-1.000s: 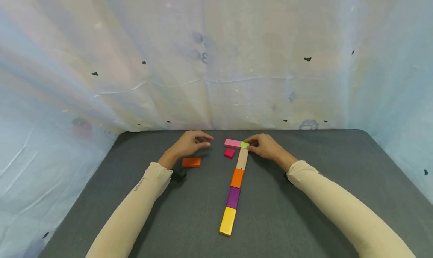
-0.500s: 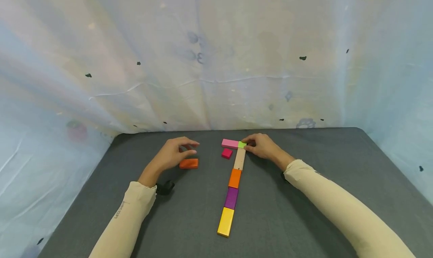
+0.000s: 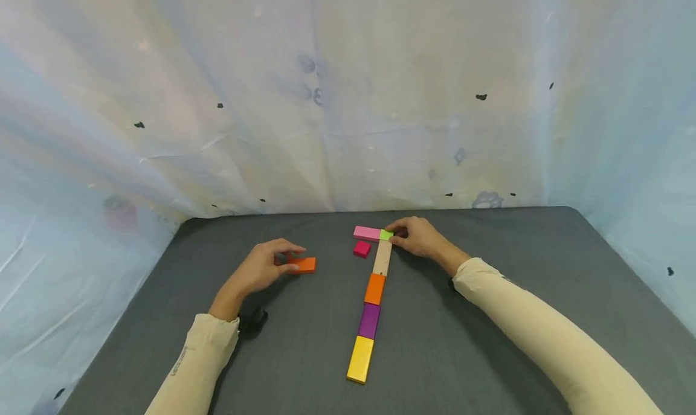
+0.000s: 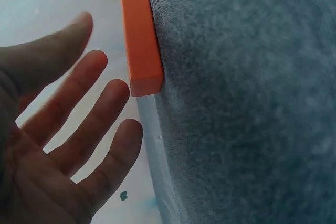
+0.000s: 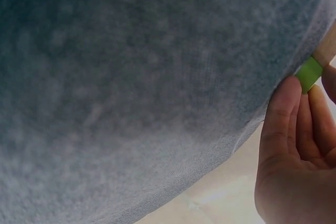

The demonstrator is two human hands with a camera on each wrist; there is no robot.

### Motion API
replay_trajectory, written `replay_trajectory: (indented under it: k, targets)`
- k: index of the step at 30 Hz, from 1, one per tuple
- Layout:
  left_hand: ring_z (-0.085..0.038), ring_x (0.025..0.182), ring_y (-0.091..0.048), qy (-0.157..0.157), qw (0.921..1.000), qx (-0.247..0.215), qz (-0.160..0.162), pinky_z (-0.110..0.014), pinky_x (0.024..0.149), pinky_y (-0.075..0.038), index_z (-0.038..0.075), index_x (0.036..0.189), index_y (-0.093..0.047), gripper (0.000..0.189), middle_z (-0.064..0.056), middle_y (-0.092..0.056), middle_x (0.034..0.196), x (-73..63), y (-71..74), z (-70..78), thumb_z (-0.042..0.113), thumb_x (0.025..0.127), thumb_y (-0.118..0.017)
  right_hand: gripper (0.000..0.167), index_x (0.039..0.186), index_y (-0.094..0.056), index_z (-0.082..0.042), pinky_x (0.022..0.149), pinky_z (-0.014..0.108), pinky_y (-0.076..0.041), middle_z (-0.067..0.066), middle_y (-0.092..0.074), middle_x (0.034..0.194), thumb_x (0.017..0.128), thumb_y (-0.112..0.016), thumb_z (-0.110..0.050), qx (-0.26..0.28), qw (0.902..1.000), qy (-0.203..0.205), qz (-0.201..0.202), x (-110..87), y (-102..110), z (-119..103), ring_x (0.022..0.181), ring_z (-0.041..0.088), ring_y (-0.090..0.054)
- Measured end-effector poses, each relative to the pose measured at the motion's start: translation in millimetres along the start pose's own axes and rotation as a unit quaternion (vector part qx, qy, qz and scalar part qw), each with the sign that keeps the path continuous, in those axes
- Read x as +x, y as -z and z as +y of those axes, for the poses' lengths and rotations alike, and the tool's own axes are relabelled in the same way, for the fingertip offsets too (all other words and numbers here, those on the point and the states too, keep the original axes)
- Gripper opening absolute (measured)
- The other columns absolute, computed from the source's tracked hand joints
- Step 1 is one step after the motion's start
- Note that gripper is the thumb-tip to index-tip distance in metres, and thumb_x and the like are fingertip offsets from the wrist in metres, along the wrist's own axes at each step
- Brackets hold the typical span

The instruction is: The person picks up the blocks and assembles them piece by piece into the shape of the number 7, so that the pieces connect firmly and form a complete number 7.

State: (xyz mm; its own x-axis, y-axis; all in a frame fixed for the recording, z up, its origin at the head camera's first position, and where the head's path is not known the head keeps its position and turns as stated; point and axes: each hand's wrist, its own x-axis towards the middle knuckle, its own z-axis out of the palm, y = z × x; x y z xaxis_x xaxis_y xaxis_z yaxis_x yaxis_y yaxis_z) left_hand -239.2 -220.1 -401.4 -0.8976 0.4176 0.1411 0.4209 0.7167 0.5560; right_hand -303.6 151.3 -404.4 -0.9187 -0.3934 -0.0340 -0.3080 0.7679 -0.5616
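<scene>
At the far left a cream sleeve (image 3: 209,345) ends at the left hand (image 3: 252,273), with a dark device (image 3: 253,322) below its wrist. This hand's fingers are parted and loosely bent, with the thumb held away from them, around the left end of a loose orange block (image 3: 306,265); the hand has no firm hold, and I cannot tell whether a fingertip touches it. The block lies flat just right of that hand. Farther right, between the hands and nearer the right one, lie a pink block (image 3: 367,234) and, just on the person's side of it, a small red block (image 3: 362,249). A row of blocks runs from the right hand's fingertips toward the person: yellow block (image 3: 360,359) nearest the person, purple block (image 3: 368,321), second orange block (image 3: 374,289), plain wooden block (image 3: 382,258), and light green block (image 3: 386,235), which meets the pink block's right end. The right hand (image 3: 418,238) pinches the light green block between thumb and fingers. Right of that hand, another cream sleeve (image 3: 544,327) crosses the grey tabletop (image 3: 446,373).
</scene>
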Motion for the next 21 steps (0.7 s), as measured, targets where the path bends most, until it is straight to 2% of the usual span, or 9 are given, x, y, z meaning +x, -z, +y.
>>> replay_trajectory:
  k: [9,13,21]
  targets:
    - [-0.029,0.111,-0.063,-0.011,0.9998,0.018,0.003,-0.047,0.088,-0.053,0.012,0.125,-0.069,0.039,-0.008,-0.067,0.123,0.3,-3.5,-6.4,0.011,0.086,-0.076,0.036,0.133,-0.064,-0.013,0.084,0.037,-0.055,0.009,-0.069,0.123,0.099,-0.063,-0.022,0.001,1.0,-0.002,0.004,1.2,-1.8,-0.3,0.106,0.022,-0.065]
    - [-0.03,0.112,-0.062,0.0,0.9998,0.02,0.003,-0.048,0.088,-0.053,0.012,0.124,-0.07,0.039,-0.008,-0.065,0.124,1.8,-2.1,-6.7,0.01,0.086,-0.077,0.036,0.133,-0.064,-0.013,0.085,0.037,-0.055,0.008,-0.069,0.123,0.098,-0.063,-0.022,-0.004,1.0,-0.006,0.006,4.1,-0.4,-0.2,0.107,0.022,-0.065]
    - [-0.025,0.104,-0.061,0.017,0.9993,0.031,-0.008,-0.043,0.084,-0.051,0.012,0.125,-0.07,0.039,-0.008,-0.066,0.121,2.2,-1.7,-10.1,0.011,0.086,-0.077,0.036,0.134,-0.064,-0.014,0.088,0.038,-0.054,0.008,-0.069,0.124,0.099,-0.063,-0.021,-0.005,1.0,-0.004,0.003,6.9,-0.3,-1.3,0.107,0.021,-0.065]
